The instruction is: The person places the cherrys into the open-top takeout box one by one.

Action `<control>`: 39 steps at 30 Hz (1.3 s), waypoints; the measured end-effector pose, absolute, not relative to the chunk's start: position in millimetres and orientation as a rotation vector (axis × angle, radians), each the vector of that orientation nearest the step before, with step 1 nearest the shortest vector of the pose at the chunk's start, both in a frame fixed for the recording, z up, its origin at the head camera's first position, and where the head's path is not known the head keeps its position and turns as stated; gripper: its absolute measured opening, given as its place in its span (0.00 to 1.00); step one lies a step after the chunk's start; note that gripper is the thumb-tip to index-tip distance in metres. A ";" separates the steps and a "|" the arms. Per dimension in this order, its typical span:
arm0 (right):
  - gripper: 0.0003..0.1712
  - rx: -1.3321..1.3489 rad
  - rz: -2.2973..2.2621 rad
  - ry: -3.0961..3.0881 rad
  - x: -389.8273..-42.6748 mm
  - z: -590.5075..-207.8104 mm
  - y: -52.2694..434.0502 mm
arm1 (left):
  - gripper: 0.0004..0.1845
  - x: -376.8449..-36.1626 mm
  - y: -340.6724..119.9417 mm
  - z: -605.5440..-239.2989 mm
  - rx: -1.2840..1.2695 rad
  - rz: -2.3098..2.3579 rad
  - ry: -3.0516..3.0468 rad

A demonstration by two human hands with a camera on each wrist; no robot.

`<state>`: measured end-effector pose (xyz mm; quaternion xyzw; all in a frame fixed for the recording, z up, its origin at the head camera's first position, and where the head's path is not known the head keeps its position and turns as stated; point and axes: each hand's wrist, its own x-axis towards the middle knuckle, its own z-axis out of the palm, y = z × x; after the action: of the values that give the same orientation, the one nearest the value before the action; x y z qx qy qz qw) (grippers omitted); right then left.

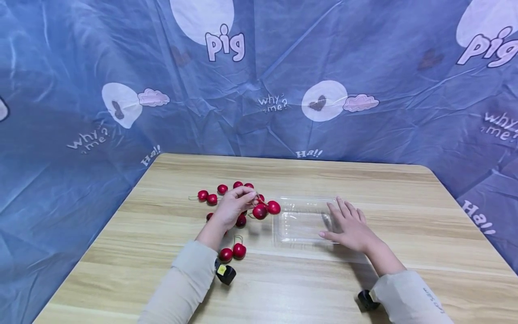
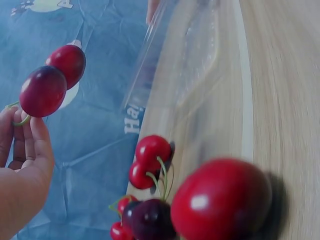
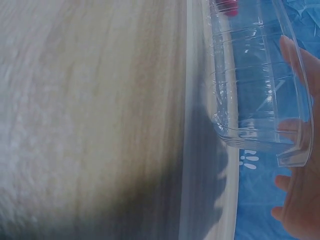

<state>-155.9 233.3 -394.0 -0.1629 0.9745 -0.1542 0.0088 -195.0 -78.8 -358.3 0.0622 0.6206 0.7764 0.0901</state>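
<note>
Nearest the head camera: two sleeves, each with a black wrist camera, over a wooden worktop (image 1: 404, 202). Just beyond the left sleeve, a stemmed cherry pair (image 1: 232, 252) lying on the wood.

Left hand (image 1: 234, 208): fingers curled, pinching the stems of two cherries (image 1: 266, 209), which hang just left of the tray's edge, lifted off the wood; same two seen from the left wrist view against the blue backdrop (image 2: 52, 80), stems toward the fingers (image 2: 37, 135).

Loose cherries on the worktop behind and under that hand: about nine visible in the head view, some part hidden, so exact count uncertain. With the held two and the near pair, roughly thirteen in all.

One clear plastic tray (image 1: 301, 220), rectangular, open side up, long axis running left to right across the worktop, centre of the wood. Nothing visible inside.

Right hand (image 1: 350, 227): released, fingers straight and spread, lying on the tray's right end; fingertips seen through the clear wall (image 3: 300, 130) from the right wrist view.

Blue printed cloth (image 1: 81, 90) behind and on both sides.
</note>
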 end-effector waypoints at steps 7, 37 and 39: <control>0.52 -0.511 -0.476 3.058 -154.9 -392.8 233.3 | 0.02 -195.3 -60.5 -362.2 0.196 2.316 1.802; 0.52 -0.511 -0.476 3.069 -152.9 -394.4 231.9 | 0.10 -200.1 7.1 -382.7 0.198 2.161 1.806; 0.52 -0.512 -0.474 3.073 -152.6 -394.3 231.5 | 0.10 -197.2 9.2 -378.3 0.203 2.139 1.821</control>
<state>-152.6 231.5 -394.3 -0.1625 0.9752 -0.1505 -0.0050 -197.2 9.2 -378.3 0.0712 0.6379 0.7495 0.1620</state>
